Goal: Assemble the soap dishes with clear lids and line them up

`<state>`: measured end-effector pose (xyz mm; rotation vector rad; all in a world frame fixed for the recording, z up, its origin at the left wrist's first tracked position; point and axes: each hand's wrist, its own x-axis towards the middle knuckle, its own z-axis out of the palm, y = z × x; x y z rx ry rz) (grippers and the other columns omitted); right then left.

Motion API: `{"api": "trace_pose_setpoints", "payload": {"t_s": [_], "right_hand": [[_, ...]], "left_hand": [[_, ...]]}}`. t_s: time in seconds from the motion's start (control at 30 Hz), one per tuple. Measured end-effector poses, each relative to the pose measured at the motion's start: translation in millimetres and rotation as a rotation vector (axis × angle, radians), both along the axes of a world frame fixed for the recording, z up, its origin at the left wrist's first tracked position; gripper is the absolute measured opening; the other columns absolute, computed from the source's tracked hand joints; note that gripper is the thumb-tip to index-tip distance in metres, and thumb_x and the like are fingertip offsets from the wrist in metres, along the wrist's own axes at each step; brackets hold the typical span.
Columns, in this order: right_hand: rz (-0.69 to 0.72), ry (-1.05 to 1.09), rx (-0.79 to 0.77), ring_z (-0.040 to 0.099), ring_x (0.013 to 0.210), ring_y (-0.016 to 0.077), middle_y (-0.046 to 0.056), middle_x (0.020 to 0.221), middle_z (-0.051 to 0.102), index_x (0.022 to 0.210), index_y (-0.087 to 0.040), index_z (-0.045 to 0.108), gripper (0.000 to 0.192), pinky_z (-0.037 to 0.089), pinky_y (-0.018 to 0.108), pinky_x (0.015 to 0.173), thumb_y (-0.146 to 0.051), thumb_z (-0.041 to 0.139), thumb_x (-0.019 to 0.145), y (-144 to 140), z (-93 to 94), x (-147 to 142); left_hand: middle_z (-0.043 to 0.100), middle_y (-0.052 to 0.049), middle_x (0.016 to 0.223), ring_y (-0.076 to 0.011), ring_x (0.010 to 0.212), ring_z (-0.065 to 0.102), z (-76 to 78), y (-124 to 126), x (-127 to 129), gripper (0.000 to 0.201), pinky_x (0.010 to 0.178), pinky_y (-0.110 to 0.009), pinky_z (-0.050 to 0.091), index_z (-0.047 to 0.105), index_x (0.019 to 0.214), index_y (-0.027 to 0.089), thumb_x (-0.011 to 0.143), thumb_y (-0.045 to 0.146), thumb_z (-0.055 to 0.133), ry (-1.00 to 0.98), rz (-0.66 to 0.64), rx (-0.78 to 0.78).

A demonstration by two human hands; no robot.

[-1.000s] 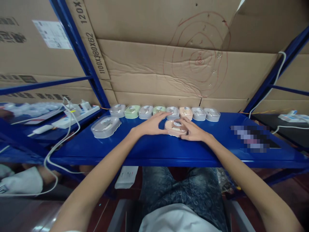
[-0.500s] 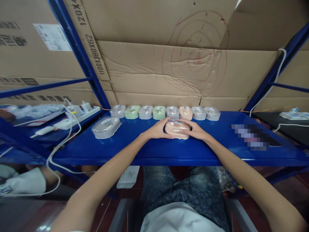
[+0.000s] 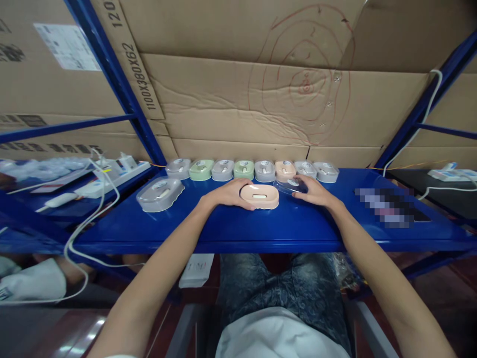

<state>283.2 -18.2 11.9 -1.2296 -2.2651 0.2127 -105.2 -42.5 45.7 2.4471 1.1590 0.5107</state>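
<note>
On the blue table, a peach soap dish (image 3: 265, 192) with a small pale slot or bar in its middle lies uncovered. My left hand (image 3: 235, 194) grips its left end between thumb and fingers. Just to the right, my right hand (image 3: 313, 192) holds a clear plastic lid (image 3: 289, 186), low over the table and apart from the dish. Behind both hands runs a row of similar lidded dishes, among them a green one (image 3: 243, 169) and a peach one (image 3: 285, 169). A larger-looking grey lidded dish (image 3: 160, 194) sits nearer, at the left.
A blue metal table (image 3: 238, 228) has blue rack posts at both sides and cardboard (image 3: 223, 89) behind. White cables (image 3: 84, 223) hang at the left by a power strip (image 3: 112, 179). A blurred-out flat item (image 3: 391, 206) lies right. Another person's sleeve (image 3: 35, 281) shows lower left.
The clear lid has come off the peach soap dish and moved right with my right hand. My left hand keeps hold of the dish, which sits slightly further left.
</note>
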Motion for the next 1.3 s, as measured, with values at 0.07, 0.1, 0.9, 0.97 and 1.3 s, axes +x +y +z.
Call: {"api": "trace_pose_setpoints", "payload": {"t_s": [0.07,0.1,0.9,0.97,1.3], "right_hand": [[-0.036,-0.094,0.010,0.065,0.137,0.0463,0.021,0.152,0.068,0.149,-0.019,0.065,0.072,0.052,0.068,0.116,-0.049,0.083,0.086,2,-0.6,5],[-0.064,-0.143,0.009,0.063,0.139,0.0481,0.021,0.152,0.068,0.151,-0.020,0.065,0.074,0.051,0.070,0.116,-0.049,0.084,0.085,3,-1.1,6],[0.335,-0.097,0.176,0.061,0.143,0.0405,0.016,0.150,0.068,0.162,-0.028,0.059,0.076,0.047,0.065,0.123,-0.068,0.073,0.099,-46,2.2,-70],[0.344,-0.107,0.182,0.063,0.138,0.0397,0.016,0.145,0.070,0.160,-0.029,0.063,0.071,0.049,0.064,0.120,-0.069,0.070,0.101,-47,0.3,-73],[0.301,-0.065,0.118,0.065,0.129,0.0379,0.016,0.134,0.070,0.154,-0.028,0.070,0.063,0.052,0.061,0.116,-0.070,0.055,0.109,-49,3.2,-74]], "left_hand": [[0.073,-0.011,0.135,-0.0388,0.123,0.069,2.5,-1,-2,0.084,0.104,-0.049,0.054,0.070,0.129,0.023,0.064,0.069,0.095,0.003,-0.018,-0.036],[0.074,-0.010,0.134,-0.0380,0.122,0.069,3.2,-1,-3,0.083,0.102,-0.047,0.054,0.070,0.129,0.024,0.064,0.069,0.095,0.000,-0.027,-0.050],[0.070,-0.014,0.139,-0.0426,0.132,0.063,-13.9,-12,28,0.091,0.116,-0.059,0.049,0.066,0.138,0.025,0.067,0.073,0.095,-0.099,-0.123,0.082],[0.069,-0.014,0.144,-0.0424,0.136,0.062,-14.5,-13,28,0.091,0.118,-0.059,0.047,0.064,0.143,0.027,0.070,0.071,0.095,-0.118,-0.129,0.075],[0.068,-0.016,0.148,-0.0408,0.136,0.065,-18.2,-5,25,0.096,0.118,-0.060,0.048,0.062,0.148,0.024,0.068,0.063,0.097,-0.172,-0.123,-0.023]]}}
